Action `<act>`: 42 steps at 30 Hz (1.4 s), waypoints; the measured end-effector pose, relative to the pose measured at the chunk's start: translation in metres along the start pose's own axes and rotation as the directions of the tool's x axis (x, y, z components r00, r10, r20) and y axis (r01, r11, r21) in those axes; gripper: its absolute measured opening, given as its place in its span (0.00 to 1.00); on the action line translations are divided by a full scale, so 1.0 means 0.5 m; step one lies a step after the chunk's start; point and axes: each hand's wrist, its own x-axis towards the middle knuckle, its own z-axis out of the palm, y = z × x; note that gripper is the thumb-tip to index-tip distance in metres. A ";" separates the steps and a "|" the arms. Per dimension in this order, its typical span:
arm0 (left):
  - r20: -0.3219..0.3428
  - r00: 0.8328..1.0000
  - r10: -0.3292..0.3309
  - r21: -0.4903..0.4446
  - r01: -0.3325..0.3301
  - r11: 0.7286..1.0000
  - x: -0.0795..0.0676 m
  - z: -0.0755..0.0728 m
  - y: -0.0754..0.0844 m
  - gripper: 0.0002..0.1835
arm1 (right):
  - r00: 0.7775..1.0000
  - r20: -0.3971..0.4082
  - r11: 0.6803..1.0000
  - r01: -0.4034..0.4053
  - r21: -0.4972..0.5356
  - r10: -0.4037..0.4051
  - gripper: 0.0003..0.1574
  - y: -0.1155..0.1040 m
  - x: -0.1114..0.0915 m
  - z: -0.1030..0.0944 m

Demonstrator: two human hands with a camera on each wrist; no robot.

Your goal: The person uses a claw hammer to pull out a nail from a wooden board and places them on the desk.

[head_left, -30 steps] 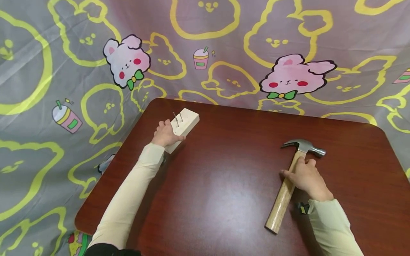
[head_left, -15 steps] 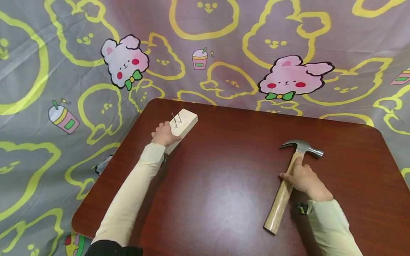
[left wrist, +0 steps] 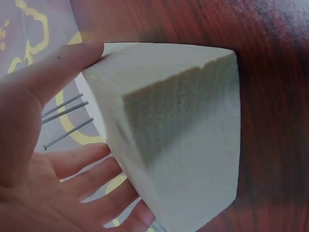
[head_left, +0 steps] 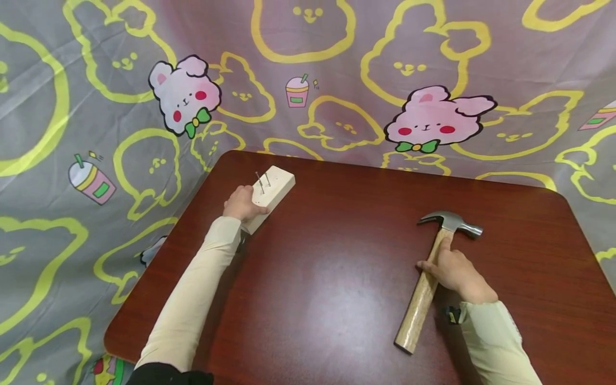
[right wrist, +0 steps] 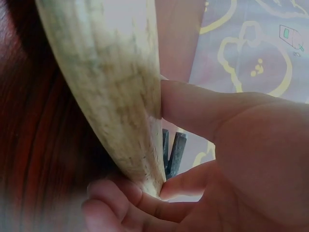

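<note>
At the far left of the table, a pale wooden block lies flat with thin nails standing in its top face. My left hand grips its near end, the thumb along one side and the other fingers along the opposite side. On the right lies a claw hammer, its metal head pointing away and its wooden handle toward me. My right hand holds the handle just below the head. Seen from the right wrist, the fingertips curl beneath the handle and the thumb lies against its side.
A dark red-brown table with rounded corners carries both things, well apart. Grey cloth printed with yellow outlines and rabbit faces hangs along the back and left edges.
The head view has drifted slightly, so everything sits a little farther left. The fingers of my right hand have tucked a bit more round the handle. Block and hammer have stayed in place.
</note>
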 end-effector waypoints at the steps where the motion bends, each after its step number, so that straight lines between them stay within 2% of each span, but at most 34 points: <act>1: -0.001 1.000 0.003 0.001 -0.003 1.000 0.000 0.000 -0.001 0.39 | 1.000 0.000 1.000 0.002 0.000 -0.002 0.61 0.000 -0.001 0.000; 5: -0.008 1.000 0.013 0.001 -0.013 1.000 0.000 0.000 -0.004 0.38 | 1.000 -0.011 1.000 0.010 0.003 -0.010 0.61 -0.002 -0.004 0.002; 9: 0.010 0.998 0.056 -0.015 -0.056 0.998 -0.001 0.000 -0.002 0.42 | 1.000 -0.009 1.000 0.011 0.004 -0.011 0.61 -0.002 -0.003 0.004; 13: 0.057 0.993 0.102 -0.031 -0.100 0.995 -0.004 0.001 0.013 0.47 | 1.000 0.001 1.000 0.005 0.005 -0.005 0.62 -0.001 -0.002 0.001; 18: 0.103 0.985 0.138 -0.025 -0.137 0.990 -0.008 0.006 0.036 0.46 | 1.000 0.005 1.000 0.001 0.006 -0.001 0.63 -0.002 -0.004 -0.003; 21: 0.126 0.973 0.193 -0.019 -0.192 0.981 -0.009 0.012 0.047 0.46 | 1.000 0.007 1.000 -0.005 0.008 0.005 0.62 -0.003 -0.005 -0.004; 31: 0.219 0.909 0.354 -0.013 -0.360 0.933 -0.014 0.041 0.103 0.46 | 1.000 -0.013 1.000 -0.007 0.020 0.007 0.61 0.000 -0.007 0.003; 35: 0.238 0.869 0.434 -0.005 -0.446 0.895 -0.017 0.054 0.131 0.46 | 1.000 -0.019 1.000 -0.001 0.029 0.002 0.62 0.003 -0.010 0.004; 42: 0.288 0.785 0.548 -0.029 -0.565 0.825 -0.026 0.074 0.177 0.46 | 1.000 -0.008 1.000 0.006 0.025 -0.006 0.63 0.003 -0.010 0.006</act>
